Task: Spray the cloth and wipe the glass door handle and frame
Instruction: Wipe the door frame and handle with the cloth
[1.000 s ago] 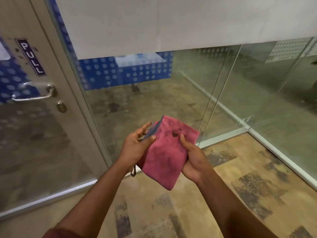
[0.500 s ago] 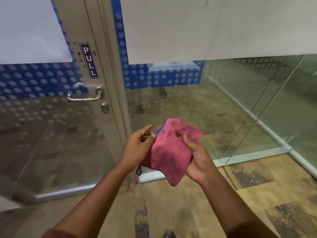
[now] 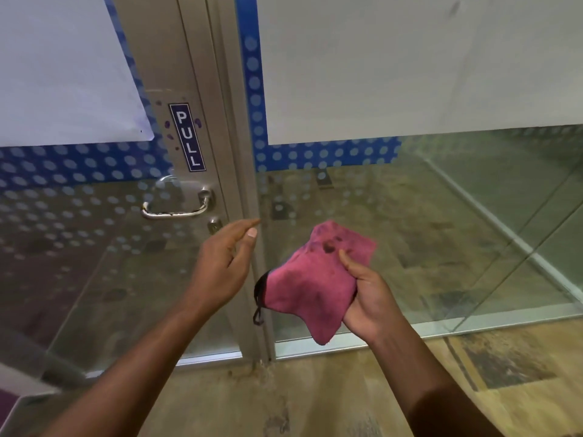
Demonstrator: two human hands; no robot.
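My right hand (image 3: 367, 291) grips a folded pink cloth (image 3: 310, 279) with dark wet spots near its top and a small black loop hanging from its left corner. My left hand (image 3: 225, 263) is empty, fingers apart, raised just below and right of the silver door handle (image 3: 176, 206) and close to the keyhole (image 3: 215, 224). The handle sits on the metal door frame (image 3: 202, 89), under a blue PULL sticker (image 3: 187, 137). No spray bottle is in view.
Glass panels (image 3: 410, 216) with blue dotted film and white sheets stand to the right of the door and run along the right side. A metal floor rail (image 3: 473, 323) edges the glass. Patterned carpet (image 3: 315, 398) lies underfoot.
My left hand has let go of the cloth and moved up and left toward the handle. The cloth stays in my right hand. The view has shifted left, bringing the door closer.
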